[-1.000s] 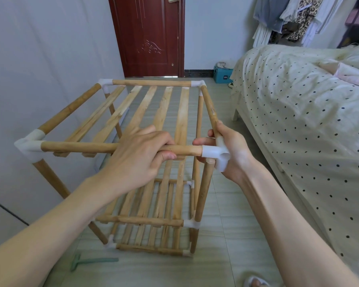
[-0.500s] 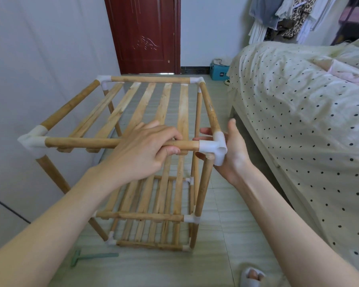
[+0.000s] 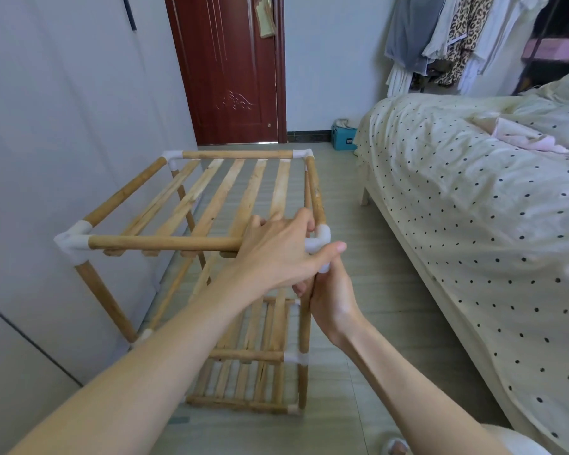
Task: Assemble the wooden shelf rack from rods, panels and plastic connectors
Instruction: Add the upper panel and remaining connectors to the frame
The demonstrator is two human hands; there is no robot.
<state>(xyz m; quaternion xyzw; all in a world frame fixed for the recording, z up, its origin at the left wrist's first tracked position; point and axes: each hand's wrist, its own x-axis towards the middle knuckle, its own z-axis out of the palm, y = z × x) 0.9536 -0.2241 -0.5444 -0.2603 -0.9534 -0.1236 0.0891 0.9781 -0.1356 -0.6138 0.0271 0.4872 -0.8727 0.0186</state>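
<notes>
We see the wooden rack (image 3: 211, 244) standing on the tiled floor (image 3: 368, 290), its left side close against the pale wall (image 3: 63, 126) and its right side facing the bed (image 3: 473, 208) across an open strip of floor. Beyond the rack's far edge the floor runs free to the dark red door (image 3: 234, 77). Clothes (image 3: 440, 37) hang past the bed's far end, and a blue box (image 3: 344, 137) sits on the floor by the bed's corner.

The near right corner of the rack's top frame carries a white connector (image 3: 319, 243). Our left hand (image 3: 276, 254) reaches across and lies over this corner, fingers curled over the end of the front rod (image 3: 161, 243) and the connector, thumb stretched along the connector's near side. Our right hand (image 3: 332, 297) is just below, wrapped round the upright rod (image 3: 304, 326) directly under the connector, its fingertips showing on the rod's left side. The two hands touch at the corner. The slatted top panel (image 3: 224, 195) lies beyond the left knuckles.
</notes>
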